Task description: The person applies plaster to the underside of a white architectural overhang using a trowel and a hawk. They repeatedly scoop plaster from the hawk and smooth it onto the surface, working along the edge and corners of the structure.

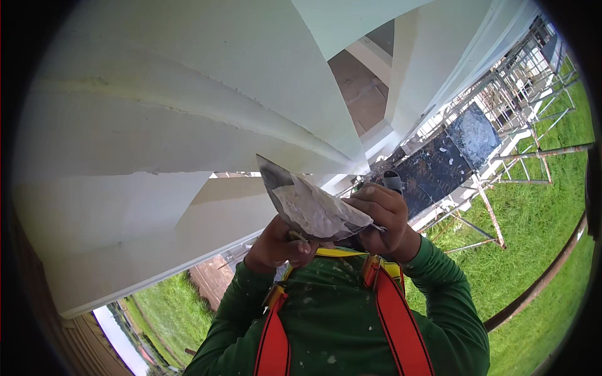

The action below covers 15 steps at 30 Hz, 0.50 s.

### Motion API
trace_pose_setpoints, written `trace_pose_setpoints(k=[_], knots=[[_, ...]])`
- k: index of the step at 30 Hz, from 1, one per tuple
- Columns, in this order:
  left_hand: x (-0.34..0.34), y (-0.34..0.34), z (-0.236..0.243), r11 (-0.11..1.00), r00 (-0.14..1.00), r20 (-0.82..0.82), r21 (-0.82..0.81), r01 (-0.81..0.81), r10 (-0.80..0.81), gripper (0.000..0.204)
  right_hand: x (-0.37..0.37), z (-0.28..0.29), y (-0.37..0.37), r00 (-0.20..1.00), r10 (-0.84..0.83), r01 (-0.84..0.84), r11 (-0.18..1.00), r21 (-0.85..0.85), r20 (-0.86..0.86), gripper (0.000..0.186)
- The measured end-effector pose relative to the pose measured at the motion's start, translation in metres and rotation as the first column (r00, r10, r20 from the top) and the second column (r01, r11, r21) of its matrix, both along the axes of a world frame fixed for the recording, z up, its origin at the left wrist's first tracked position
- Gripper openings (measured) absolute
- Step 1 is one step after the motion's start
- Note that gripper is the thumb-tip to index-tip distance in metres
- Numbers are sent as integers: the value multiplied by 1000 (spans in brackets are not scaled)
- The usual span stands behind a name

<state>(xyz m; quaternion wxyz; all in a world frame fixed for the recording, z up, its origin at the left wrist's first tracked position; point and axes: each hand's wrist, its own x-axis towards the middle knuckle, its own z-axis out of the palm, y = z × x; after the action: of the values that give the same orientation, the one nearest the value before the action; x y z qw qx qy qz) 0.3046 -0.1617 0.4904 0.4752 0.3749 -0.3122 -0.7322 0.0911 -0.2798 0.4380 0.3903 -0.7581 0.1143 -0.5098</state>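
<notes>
A thin grey metal plate [271, 173] carries a thick mound of white putty [316, 207] in front of my chest. My left hand [282, 245] is closed at the plate's near left side, with a short yellowish piece showing by the fingers. On the right, my right hand [384, 216] wraps round a small tool with a grey rounded handle end [392, 181]. A bit of metal shows below its fingers, against the right end of the putty; the rest of this tool is hidden.
White plastered beams and walls [207, 119] with ridged edges rise close ahead and left. Dark spattered scaffold boards [436, 172] lie below right, beside metal scaffold tubes [489, 213] over grass [539, 250]. Red harness straps [401, 326] cross my green shirt.
</notes>
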Motion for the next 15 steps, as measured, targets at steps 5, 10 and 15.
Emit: trace_pose_setpoints(k=[5, 10, 15], knots=[[18, 5, -21, 965, 721, 645, -216, -146, 253, 25, -49, -18, 11, 1000, -6, 14, 516, 856, -13, 28], [28, -17, -27, 802, 83, 844, -531, 275, 530, 56, -52, -11, 39, 953, -105, -299, -146, 943, 286, 33], [42, -18, -46, 676, 38, 770, -581, 453, 637, 60, -35, 12, 38, 700, -129, -659, -493, 567, 702, 40]])
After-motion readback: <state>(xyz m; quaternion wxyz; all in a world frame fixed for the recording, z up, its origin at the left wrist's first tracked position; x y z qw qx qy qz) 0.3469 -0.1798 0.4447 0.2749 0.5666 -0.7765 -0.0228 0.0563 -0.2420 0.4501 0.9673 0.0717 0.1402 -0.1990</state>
